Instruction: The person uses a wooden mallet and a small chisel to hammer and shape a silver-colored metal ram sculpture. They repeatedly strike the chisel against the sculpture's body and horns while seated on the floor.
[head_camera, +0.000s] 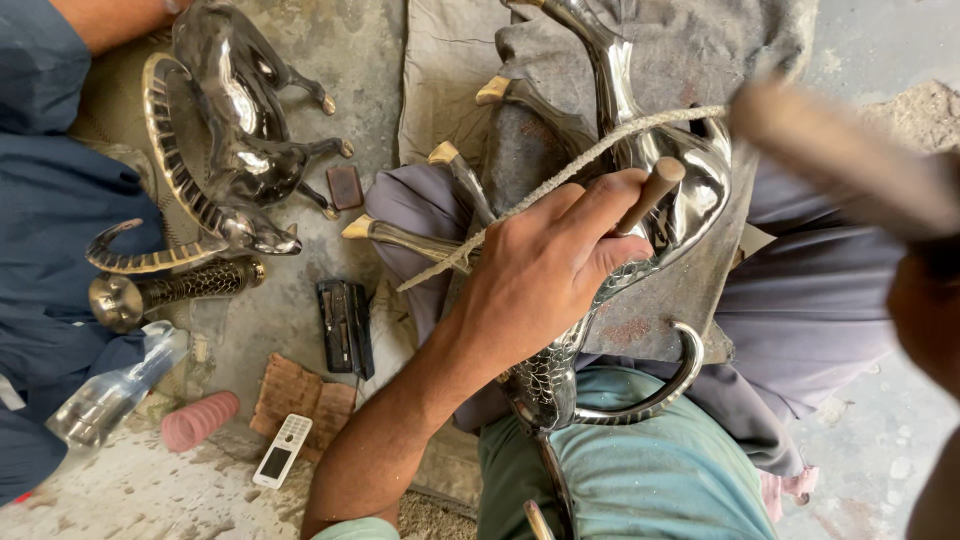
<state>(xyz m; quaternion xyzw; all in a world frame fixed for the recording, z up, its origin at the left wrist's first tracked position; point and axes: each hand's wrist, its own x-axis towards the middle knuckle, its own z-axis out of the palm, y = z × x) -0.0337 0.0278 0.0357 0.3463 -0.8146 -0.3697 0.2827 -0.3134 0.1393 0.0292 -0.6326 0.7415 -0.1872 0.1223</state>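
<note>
Head view: left hand (545, 265) sat at centre frame, fingers clamped round a short wooden-handled punch (650, 195), tip pressed onto the body of a polished metal deer figure (640, 200). The figure lay across the person's lap on a grey cloth (690, 40), tied down by a twisted cord (560, 178) running from 9 to 2 o'clock over it; its legs with brass-coloured hooves pointed toward 10 o'clock, its curved horn looped at 5 o'clock. Right hand (925, 310) at 3 o'clock was motion-blurred, apparently closed on a blurred mallet or stick (840, 150) raised at 2 o'clock; grip detail not resolvable. Hands well apart. Judgement: chasing/engraving in progress, mid-strike. Next move would call for keeping the punch steady and square on the surface while the striker lands on its head, clear of the thumb. At 10 o'clock a second horned metal figure (235, 130) sat in front of another person's blue sleeve (55, 200). At 8 o'clock on the floor (130, 490): small white phone (282, 450), pink ribbed spool (200, 420), black case (345, 325).
</note>
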